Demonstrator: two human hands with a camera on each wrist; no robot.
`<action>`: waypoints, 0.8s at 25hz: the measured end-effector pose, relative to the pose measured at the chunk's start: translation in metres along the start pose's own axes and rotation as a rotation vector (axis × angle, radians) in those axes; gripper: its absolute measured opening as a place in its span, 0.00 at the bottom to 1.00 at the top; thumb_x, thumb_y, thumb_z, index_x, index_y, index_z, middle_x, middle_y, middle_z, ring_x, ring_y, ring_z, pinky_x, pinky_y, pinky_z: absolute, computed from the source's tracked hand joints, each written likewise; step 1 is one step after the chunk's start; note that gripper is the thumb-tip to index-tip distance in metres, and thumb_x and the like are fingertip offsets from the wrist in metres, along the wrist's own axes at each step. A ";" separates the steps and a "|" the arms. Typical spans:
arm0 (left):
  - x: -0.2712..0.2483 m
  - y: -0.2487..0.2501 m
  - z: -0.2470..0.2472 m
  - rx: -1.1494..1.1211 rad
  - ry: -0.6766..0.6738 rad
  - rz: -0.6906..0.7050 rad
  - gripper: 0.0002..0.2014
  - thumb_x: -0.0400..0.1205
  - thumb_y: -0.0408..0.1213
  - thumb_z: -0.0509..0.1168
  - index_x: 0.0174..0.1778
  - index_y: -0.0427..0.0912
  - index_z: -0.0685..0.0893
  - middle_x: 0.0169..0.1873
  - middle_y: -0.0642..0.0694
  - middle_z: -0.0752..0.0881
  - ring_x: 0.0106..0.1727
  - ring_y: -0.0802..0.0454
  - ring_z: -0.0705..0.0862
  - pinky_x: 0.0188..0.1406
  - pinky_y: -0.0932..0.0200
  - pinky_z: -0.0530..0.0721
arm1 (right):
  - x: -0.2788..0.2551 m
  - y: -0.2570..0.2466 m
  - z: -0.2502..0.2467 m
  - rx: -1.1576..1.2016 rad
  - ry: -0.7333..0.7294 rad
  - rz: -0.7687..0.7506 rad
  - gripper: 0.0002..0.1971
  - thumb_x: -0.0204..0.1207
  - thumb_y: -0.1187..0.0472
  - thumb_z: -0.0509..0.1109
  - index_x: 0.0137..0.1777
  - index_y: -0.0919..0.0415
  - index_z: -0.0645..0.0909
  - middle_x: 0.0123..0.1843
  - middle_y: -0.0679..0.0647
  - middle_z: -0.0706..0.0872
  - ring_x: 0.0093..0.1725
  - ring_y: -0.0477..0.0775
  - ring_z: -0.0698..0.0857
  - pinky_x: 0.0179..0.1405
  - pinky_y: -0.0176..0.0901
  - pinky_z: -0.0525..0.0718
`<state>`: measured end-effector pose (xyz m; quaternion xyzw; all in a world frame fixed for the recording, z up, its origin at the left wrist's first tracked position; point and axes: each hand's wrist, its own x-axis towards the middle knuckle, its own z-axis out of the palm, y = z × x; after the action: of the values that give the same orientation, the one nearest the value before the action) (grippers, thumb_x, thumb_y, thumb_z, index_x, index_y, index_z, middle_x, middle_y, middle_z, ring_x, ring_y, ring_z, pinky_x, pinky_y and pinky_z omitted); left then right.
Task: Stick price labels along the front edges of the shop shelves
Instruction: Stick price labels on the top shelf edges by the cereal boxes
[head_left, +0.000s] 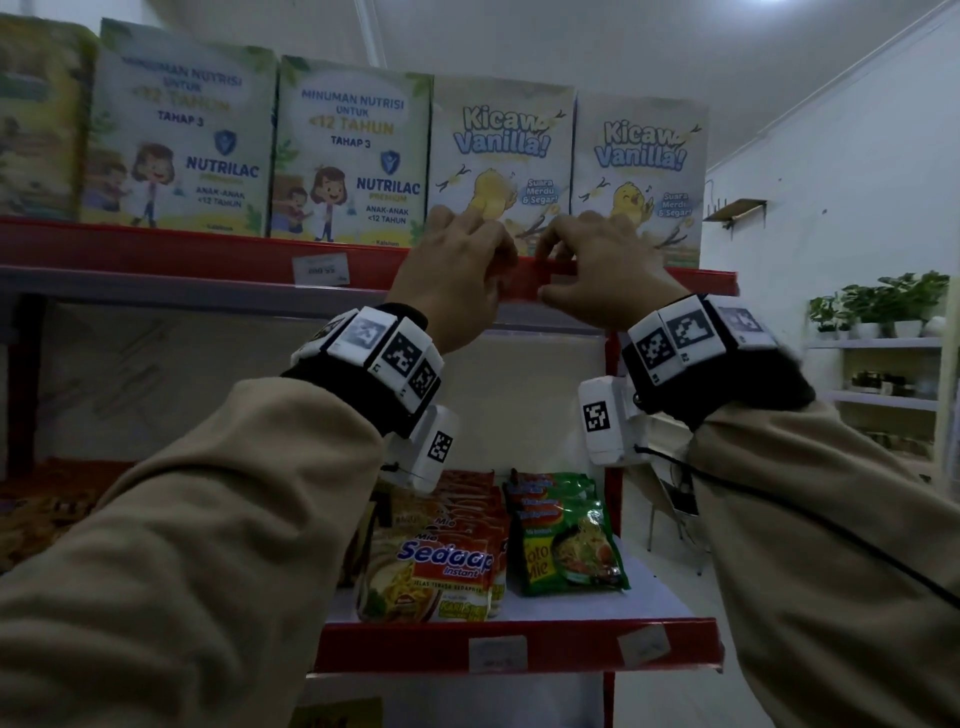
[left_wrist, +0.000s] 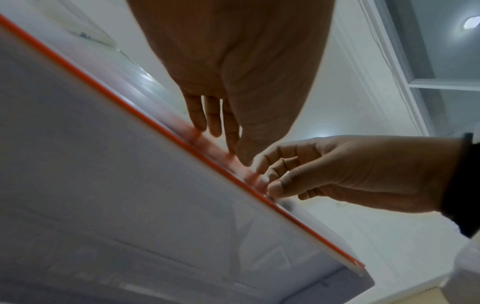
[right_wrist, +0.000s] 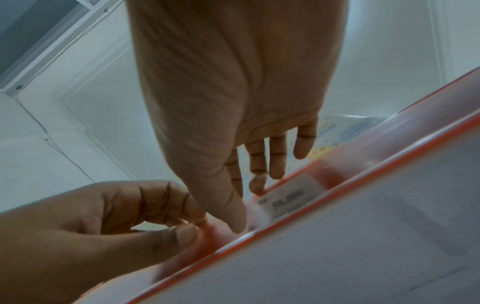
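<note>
Reaching up, both my hands on red front edge of top shelf. Left hand pinches edge strip, thumb under. Right hand presses label onto strip, thumb and fingertips curled on it. Kicaw boxes directly behind. Earlier label sits leftward.

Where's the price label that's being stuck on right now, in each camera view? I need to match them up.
Head: price label, a pale sliver between left hand and right hand, mostly covered.
Left wrist: too blurred to make out.
Right wrist: centre-right, white, just past the right thumb.
Shared landmark: the red shelf edge both hands touch.
</note>
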<state>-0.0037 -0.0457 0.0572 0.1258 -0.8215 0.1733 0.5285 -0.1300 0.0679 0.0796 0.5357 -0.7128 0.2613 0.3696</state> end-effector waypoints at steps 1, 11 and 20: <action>-0.004 -0.007 -0.006 0.055 -0.008 -0.010 0.11 0.80 0.38 0.64 0.58 0.46 0.80 0.58 0.46 0.79 0.61 0.43 0.71 0.58 0.51 0.68 | 0.002 -0.008 0.003 -0.008 0.000 -0.011 0.16 0.70 0.51 0.72 0.57 0.48 0.75 0.62 0.54 0.77 0.66 0.61 0.70 0.65 0.61 0.72; -0.053 -0.095 -0.063 0.250 0.035 -0.236 0.20 0.77 0.47 0.70 0.63 0.45 0.80 0.61 0.41 0.76 0.63 0.40 0.72 0.62 0.47 0.72 | 0.032 -0.103 0.038 -0.006 0.069 -0.187 0.22 0.70 0.42 0.68 0.56 0.57 0.74 0.60 0.59 0.77 0.64 0.63 0.72 0.63 0.60 0.71; -0.081 -0.121 -0.080 0.391 -0.017 -0.115 0.20 0.83 0.40 0.61 0.72 0.42 0.77 0.62 0.38 0.77 0.60 0.38 0.75 0.59 0.44 0.76 | 0.037 -0.143 0.053 0.016 0.134 -0.191 0.27 0.70 0.39 0.70 0.60 0.59 0.74 0.63 0.60 0.76 0.66 0.64 0.70 0.63 0.58 0.70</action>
<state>0.1426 -0.1205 0.0326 0.2743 -0.7679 0.2981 0.4962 -0.0124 -0.0353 0.0746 0.5855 -0.6302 0.2655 0.4353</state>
